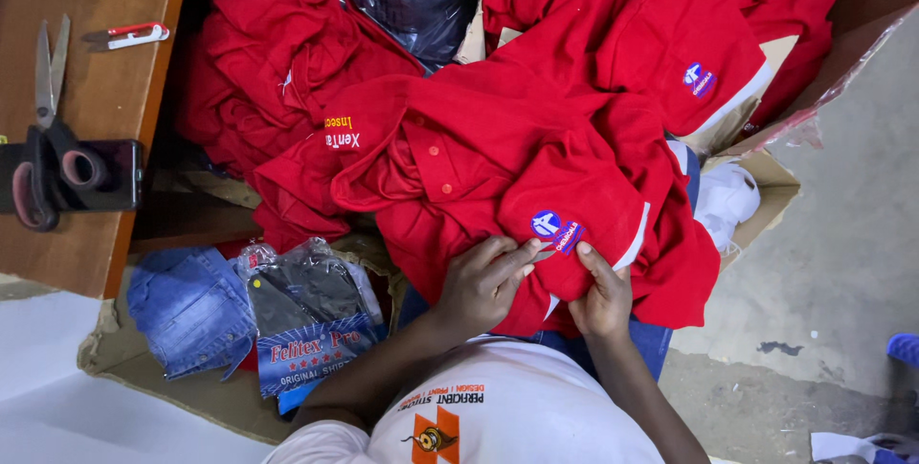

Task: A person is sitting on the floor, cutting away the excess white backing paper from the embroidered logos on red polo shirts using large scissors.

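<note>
Both hands are pinching the same red polo shirt that's lying across the person's lap. The left hand has its fingers closed on the fabric right next to a small blue embroidered patch, and the right hand has its thumb pressed on the cloth just below that patch. Above it a heap of red garments spills out of a cardboard box. Lower left is a packaged shirt beside folded denim, and scissors sit on the wooden table.
</note>
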